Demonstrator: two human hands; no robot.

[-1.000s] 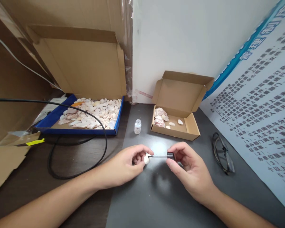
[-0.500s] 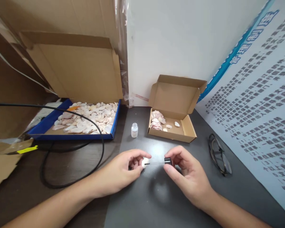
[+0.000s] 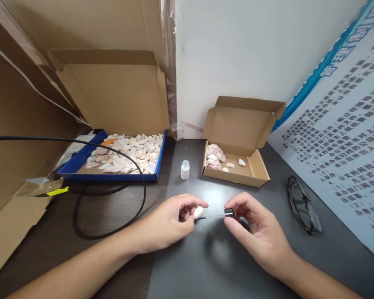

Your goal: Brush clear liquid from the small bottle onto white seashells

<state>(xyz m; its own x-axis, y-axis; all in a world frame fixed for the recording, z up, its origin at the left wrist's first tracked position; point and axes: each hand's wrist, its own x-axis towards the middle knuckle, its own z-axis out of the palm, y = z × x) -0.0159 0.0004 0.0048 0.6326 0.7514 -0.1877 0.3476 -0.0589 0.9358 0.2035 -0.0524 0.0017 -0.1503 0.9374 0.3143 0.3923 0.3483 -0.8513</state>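
My left hand pinches a small white shell just above the dark table. My right hand grips the black cap of a thin brush wand, and the wand's tip touches the shell. Behind my hands stands a small clear bottle without its cap. A small open cardboard box beyond it holds a few shells. At the left, a blue-rimmed tray is heaped with several pale shells.
A black cable loops across the table in front of the tray. Folded glasses lie at the right beside a leaning printed poster. Cardboard sheets stand at the left and behind the tray.
Both hands stay together on the shell and brush wand, with the tip shifting slightly on the shell. The view has shifted a little as my head moved.
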